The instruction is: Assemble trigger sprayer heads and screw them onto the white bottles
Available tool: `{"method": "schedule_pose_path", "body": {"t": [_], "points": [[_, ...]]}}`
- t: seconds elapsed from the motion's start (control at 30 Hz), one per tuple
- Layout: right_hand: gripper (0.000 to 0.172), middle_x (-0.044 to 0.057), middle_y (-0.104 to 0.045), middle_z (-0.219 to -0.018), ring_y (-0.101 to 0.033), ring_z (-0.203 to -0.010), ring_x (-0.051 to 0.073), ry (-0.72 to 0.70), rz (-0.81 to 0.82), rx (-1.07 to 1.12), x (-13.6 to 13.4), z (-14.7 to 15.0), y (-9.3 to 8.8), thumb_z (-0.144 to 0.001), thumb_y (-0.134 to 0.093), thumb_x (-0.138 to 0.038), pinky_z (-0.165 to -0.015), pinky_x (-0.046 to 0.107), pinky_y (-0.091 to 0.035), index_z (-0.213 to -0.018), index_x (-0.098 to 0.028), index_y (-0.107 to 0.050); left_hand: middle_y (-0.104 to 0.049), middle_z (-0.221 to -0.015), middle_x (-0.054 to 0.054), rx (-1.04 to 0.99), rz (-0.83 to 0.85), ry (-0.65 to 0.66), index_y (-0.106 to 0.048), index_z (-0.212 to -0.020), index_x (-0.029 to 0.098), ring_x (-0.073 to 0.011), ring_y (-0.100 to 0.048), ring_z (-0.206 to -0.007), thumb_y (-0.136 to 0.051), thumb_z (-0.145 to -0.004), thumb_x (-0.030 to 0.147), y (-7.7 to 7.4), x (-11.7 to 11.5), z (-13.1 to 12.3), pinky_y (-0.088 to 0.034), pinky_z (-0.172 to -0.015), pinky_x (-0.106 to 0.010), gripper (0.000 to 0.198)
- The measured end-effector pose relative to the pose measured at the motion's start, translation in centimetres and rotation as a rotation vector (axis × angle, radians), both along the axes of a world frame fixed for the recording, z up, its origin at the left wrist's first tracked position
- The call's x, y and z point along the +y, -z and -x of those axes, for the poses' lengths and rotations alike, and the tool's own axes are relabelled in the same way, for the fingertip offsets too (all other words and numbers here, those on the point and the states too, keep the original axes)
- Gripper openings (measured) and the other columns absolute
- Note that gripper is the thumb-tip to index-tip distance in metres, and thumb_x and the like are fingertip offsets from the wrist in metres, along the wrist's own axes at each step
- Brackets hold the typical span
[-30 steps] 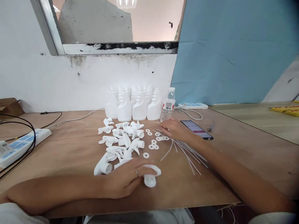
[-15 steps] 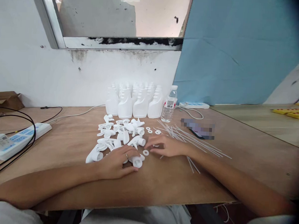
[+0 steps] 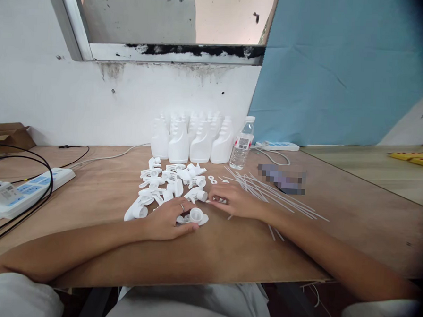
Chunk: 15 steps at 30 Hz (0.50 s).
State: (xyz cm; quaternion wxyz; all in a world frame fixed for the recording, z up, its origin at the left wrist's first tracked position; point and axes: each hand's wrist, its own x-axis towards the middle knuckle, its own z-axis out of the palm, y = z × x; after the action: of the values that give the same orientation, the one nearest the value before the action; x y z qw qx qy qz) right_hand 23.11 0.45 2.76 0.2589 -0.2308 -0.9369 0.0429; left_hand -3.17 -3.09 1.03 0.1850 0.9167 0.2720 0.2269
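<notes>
My left hand (image 3: pixel 169 218) is closed on a white trigger spray head (image 3: pixel 196 216), whose round collar opens toward me. To its right, the thumb and fingertips of my right hand (image 3: pixel 235 200) are closed on a small white washer (image 3: pixel 208 202), of which only an edge shows. More white washers (image 3: pixel 214 182) lie just beyond that hand, and others are partly hidden under it. Several loose trigger spray heads (image 3: pixel 174 187) are spread behind my left hand. Thin white dip tubes (image 3: pixel 283 196) lie in a loose bunch behind and beneath my right wrist.
White spray bottles (image 3: pixel 178 142) without heads stand grouped by the wall, beside a clear water bottle (image 3: pixel 241 146). A blurred-out phone (image 3: pixel 283 180) lies at the right. Power strips (image 3: pixel 36 192), black cables and a cardboard box (image 3: pixel 10 136) occupy the left side.
My right fingertips have closed together on a washer near the spray heads. The spray head in my left hand has turned so its collar faces more upward.
</notes>
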Motion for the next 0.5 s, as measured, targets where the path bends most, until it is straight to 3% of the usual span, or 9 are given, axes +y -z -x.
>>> {"method": "schedule_pose_path", "body": {"t": [0.1, 0.2, 0.37, 0.5], "points": [[0.006, 0.001, -0.064, -0.073, -0.056, -0.066, 0.013, 0.031, -0.115, 0.208, -0.8, 0.4, -0.5, -0.093, -0.059, -0.018, -0.065, 0.026, -0.044, -0.089, -0.017, -0.063, -0.064, -0.107, -0.008, 0.001, 0.004, -0.028, -0.059, -0.116, 0.017, -0.0213, -0.058, -0.100, -0.055, -0.093, 0.045, 0.1, -0.1, -0.1, -0.045, -0.091, -0.035, 0.036], [0.007, 0.004, -0.070, -0.083, -0.062, -0.075, 0.015, -0.069, -0.207, 0.291, -1.8, 1.2, -0.8, -0.093, -0.057, -0.013, -0.071, 0.029, -0.048, -0.095, -0.017, -0.063, -0.063, -0.105, -0.007, -0.005, 0.009, -0.031, -0.059, -0.113, 0.017, -0.0203, -0.058, -0.098, -0.054, -0.094, 0.044, 0.1, -0.1, -0.1, -0.045, -0.090, -0.034, 0.034], [0.012, 0.007, -0.071, -0.086, -0.064, -0.079, 0.016, -0.229, -0.286, 0.201, -2.4, 2.4, 0.1, -0.095, -0.053, -0.013, -0.073, 0.032, -0.051, -0.102, -0.017, -0.061, -0.063, -0.105, -0.008, -0.005, 0.001, -0.029, -0.059, -0.114, 0.016, -0.0213, -0.058, -0.100, -0.054, -0.094, 0.044, 0.1, -0.1, -0.1, -0.045, -0.092, -0.035, 0.034], [0.016, 0.008, -0.071, -0.091, -0.064, -0.083, 0.017, -0.246, -0.301, 0.145, -2.1, 2.4, 0.6, -0.094, -0.053, -0.010, -0.074, 0.032, -0.051, -0.106, -0.016, -0.061, -0.063, -0.112, -0.007, -0.029, 0.032, -0.030, -0.056, -0.119, 0.019, -0.0208, -0.058, -0.101, -0.054, -0.094, 0.043, 0.1, -0.2, -0.2, -0.045, -0.092, -0.035, 0.035]]}}
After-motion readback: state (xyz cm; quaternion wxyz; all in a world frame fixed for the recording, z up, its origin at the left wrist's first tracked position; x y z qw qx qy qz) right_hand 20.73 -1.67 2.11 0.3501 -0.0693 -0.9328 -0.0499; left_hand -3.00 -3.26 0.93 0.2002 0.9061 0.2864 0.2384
